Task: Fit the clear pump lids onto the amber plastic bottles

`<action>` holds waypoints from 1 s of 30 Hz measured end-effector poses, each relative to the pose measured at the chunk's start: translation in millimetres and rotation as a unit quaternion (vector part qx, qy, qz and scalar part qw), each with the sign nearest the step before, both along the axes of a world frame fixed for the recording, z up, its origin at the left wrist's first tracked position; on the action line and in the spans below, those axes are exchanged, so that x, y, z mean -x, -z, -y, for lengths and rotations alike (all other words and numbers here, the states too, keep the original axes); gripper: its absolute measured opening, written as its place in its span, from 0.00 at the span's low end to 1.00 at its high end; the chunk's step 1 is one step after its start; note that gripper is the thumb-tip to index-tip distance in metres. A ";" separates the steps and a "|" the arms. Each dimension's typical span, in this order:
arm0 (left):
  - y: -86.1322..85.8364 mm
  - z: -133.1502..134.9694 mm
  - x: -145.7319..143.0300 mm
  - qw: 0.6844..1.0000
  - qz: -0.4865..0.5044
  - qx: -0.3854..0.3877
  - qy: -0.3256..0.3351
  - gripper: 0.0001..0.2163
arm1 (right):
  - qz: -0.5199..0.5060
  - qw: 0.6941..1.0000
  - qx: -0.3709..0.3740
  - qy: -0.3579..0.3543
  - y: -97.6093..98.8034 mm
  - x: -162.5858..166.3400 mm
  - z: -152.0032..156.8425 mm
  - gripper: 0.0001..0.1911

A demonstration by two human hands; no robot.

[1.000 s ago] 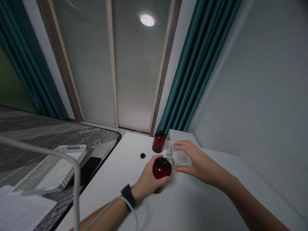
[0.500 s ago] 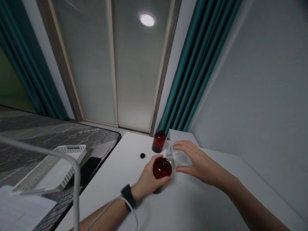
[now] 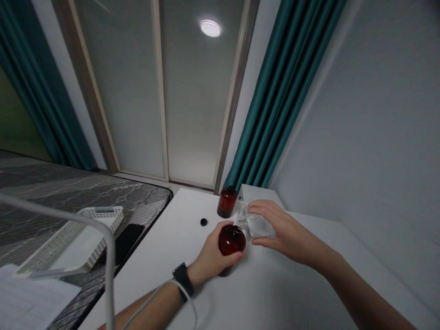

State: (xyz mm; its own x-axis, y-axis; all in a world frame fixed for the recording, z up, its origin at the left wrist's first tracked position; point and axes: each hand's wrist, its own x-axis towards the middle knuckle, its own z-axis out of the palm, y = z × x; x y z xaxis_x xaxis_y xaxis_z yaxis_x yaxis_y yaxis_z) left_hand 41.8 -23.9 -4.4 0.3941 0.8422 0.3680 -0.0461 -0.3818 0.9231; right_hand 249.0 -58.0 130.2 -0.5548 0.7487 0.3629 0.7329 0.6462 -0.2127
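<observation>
My left hand (image 3: 215,250) is wrapped round a dark red bottle (image 3: 231,241) that stands on the white table (image 3: 165,256); its cap is off and the neck opening shows. In my right hand (image 3: 275,229) is a clear bottle (image 3: 258,225), tipped on its side with its neck end toward the red bottle's mouth. I cannot tell whether the two touch. Behind them a second red bottle (image 3: 227,202) with a dark top stands upright. A small round black cap (image 3: 204,222) lies to the left of the bottles.
A white box-like thing (image 3: 263,195) stands at the table's back, by the teal curtain (image 3: 264,114). On the bed (image 3: 137,195) at left are a white perforated basket (image 3: 65,245), a black flat object (image 3: 129,240) and paper (image 3: 34,298). A grey tube (image 3: 110,270) rises in front.
</observation>
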 end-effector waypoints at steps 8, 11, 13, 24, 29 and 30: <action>1.1 0.2 0.4 1.000 0.000 0.004 0.000 0.31 | 0.005 1.000 0.000 -0.006 -2.8 1.7 0.9 0.28; 0.8 -0.1 -0.1 1.000 0.004 0.004 0.002 0.30 | 0.004 1.000 -0.001 -0.006 -3.3 2.0 0.8 0.28; 0.2 -0.4 -0.4 1.000 0.005 -0.001 0.000 0.30 | 0.005 1.000 -0.002 -0.008 -3.2 1.8 0.5 0.28; -1.1 -0.5 -0.7 1.000 -0.002 0.001 -0.007 0.30 | 0.012 1.000 0.008 -0.005 -3.9 2.8 0.7 0.30; -0.3 -0.9 -0.9 1.000 -0.003 -0.008 -0.007 0.31 | 0.009 1.000 0.008 -0.006 -2.3 2.0 0.3 0.31; -0.6 -0.8 -0.9 1.000 -0.002 -0.008 -0.006 0.31 | 0.009 1.000 0.008 -0.006 -2.4 2.1 0.5 0.31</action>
State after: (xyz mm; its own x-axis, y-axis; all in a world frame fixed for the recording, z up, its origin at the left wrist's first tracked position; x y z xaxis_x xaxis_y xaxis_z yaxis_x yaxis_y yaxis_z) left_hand 42.7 -23.1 -3.8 0.3858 0.8409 0.3794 -0.0369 -0.3969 0.9171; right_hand 246.9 -58.4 132.6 -0.5695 0.7476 0.3416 0.7294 0.6513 -0.2094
